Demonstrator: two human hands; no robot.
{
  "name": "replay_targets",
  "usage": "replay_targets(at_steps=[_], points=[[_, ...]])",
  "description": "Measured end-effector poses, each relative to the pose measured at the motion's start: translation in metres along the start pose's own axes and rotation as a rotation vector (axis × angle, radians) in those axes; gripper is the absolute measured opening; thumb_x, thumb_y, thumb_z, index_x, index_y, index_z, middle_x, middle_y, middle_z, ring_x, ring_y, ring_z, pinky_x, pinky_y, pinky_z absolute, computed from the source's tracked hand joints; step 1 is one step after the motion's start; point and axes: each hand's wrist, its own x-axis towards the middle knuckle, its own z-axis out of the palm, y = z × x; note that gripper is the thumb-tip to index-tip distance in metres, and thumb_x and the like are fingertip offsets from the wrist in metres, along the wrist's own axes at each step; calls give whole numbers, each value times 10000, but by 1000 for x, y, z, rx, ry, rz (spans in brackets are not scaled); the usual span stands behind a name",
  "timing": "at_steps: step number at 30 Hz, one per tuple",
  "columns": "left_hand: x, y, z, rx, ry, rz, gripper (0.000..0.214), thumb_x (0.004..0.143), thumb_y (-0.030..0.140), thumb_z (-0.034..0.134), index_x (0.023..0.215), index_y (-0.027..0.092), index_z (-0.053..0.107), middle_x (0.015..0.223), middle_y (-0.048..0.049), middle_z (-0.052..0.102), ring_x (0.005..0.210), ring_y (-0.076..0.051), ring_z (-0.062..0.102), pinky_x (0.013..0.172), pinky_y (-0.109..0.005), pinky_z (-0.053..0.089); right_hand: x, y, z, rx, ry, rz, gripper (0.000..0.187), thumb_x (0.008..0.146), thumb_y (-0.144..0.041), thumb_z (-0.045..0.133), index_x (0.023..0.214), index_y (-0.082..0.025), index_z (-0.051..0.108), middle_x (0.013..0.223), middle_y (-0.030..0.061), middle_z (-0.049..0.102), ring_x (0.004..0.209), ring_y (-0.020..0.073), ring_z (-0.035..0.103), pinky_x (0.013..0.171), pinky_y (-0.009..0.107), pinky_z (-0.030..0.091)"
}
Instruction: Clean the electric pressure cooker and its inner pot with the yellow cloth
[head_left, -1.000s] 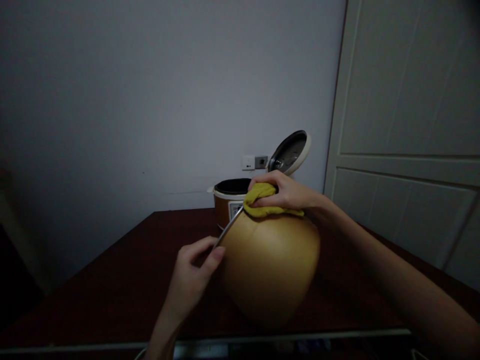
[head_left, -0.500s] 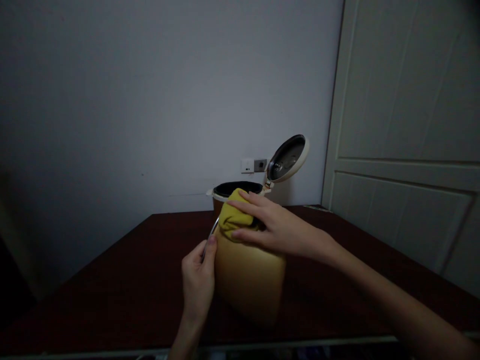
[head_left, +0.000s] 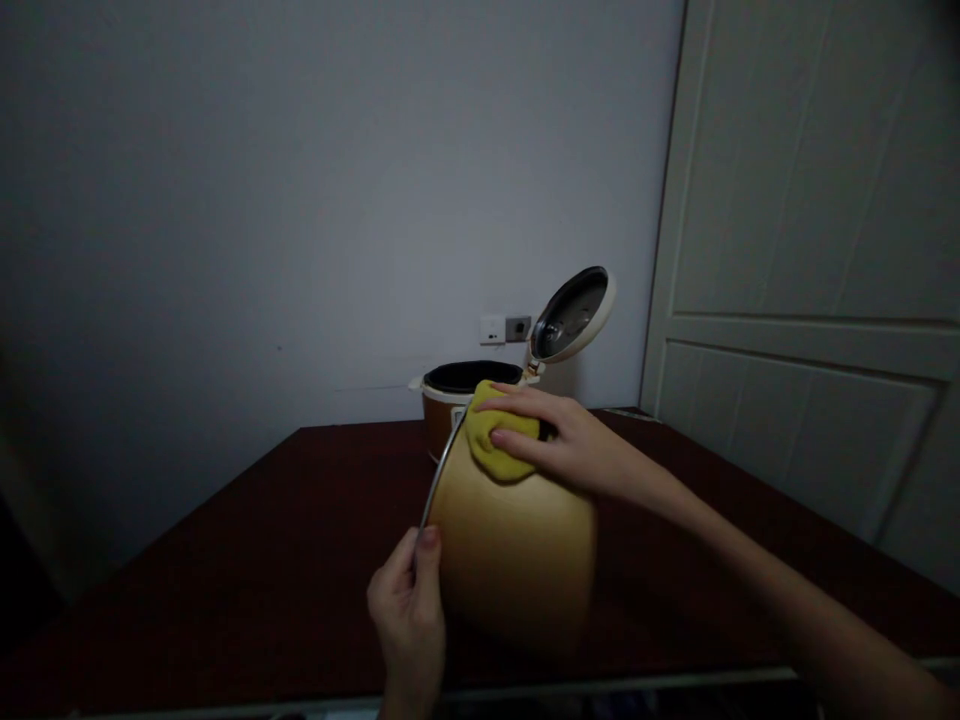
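A dark reddish-brown counter (head_left: 285, 560) runs back to a plain grey-blue wall (head_left: 300, 200), its near edge finished with a pale strip. The room is dim, and the left side falls into deep shadow. On the right stands a pale panelled door (head_left: 817, 250). Low on the wall, a white socket plate (head_left: 492, 330) sits beside a grey one (head_left: 518, 329), and a faint line marks the paint to their left.

Near the wall, a brown and white rice cooker (head_left: 437, 420) stands on the counter, its lid (head_left: 577, 315) tilted open and its inside dark. In front of it, a gold-coloured pot (head_left: 517, 560) is held tipped over, mouth towards the left; whether its underside touches the counter cannot be told. The left hand (head_left: 409, 610) has thumb and fingers clamped on the pot's metal rim. The right hand (head_left: 577, 440) has its fingers closed over a yellow cloth (head_left: 499, 460), which lies against the pot's outside near the rim.
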Motion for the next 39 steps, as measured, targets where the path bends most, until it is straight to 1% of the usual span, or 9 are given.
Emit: replay_targets(at_steps=[5,9,18,23,26,28,31,36,39], points=[[-11,-16,-4,-240,74,-251,437,640,561,701,707,131,666,667,-46,632,636,-178,587,556,-252,492,27,60,-4,330,-259,246,481,845,-569,476,1117,-215,655,1109,47,663,987,218,601,845,359,478],[-14,-21,-4,-314,158,-366,514,569,571,748,824,127,699,766,-74,692,754,-228,634,639,-289,522,33,71,2,318,-343,395,538,824,-610,475,1013,-155,692,946,71,692,783,179,611,653,276,461],[-14,-17,-8,-161,161,-173,436,665,558,688,731,127,681,653,-34,641,630,-159,580,559,-214,476,15,-18,-3,0,-177,44,281,874,-363,485,1022,-242,690,915,22,695,814,171,612,720,280,446],[-10,-12,-3,-193,93,-201,455,609,567,719,716,126,679,629,-32,644,590,-161,582,535,-232,486,-29,-67,33,-359,-111,-240,260,764,-351,639,952,-191,721,1277,153,552,1195,357,459,950,483,390],[-9,-5,-1,-218,152,-190,477,589,577,727,749,129,683,672,-33,659,602,-160,588,539,-232,491,-39,-71,40,-371,-55,-346,309,781,-343,629,1039,-184,688,1382,149,458,1270,347,389,1006,487,360],[-9,-1,-1,-225,148,-161,437,627,554,717,740,134,678,651,-17,638,593,-141,567,541,-216,481,-33,-62,30,-301,9,-292,290,816,-337,592,1064,-215,680,1395,113,453,1270,304,403,1013,461,363],[-13,2,-3,-234,138,-143,400,658,534,708,717,140,674,629,-8,619,611,-134,557,556,-203,475,-13,-34,5,-97,77,-135,253,861,-317,536,1030,-223,698,1201,75,622,1165,237,516,983,403,395],[-16,-5,-11,-233,231,-228,459,551,576,757,678,140,688,673,-35,676,644,-157,589,556,-207,499,10,25,-13,260,-50,196,346,849,-446,528,978,-189,719,904,30,714,841,195,639,760,325,485],[-12,-10,-13,-256,271,-286,497,514,585,771,732,143,708,757,-47,711,699,-175,621,589,-218,520,8,27,-12,292,-26,264,362,852,-454,517,928,-168,726,885,42,714,805,198,642,734,332,492]])
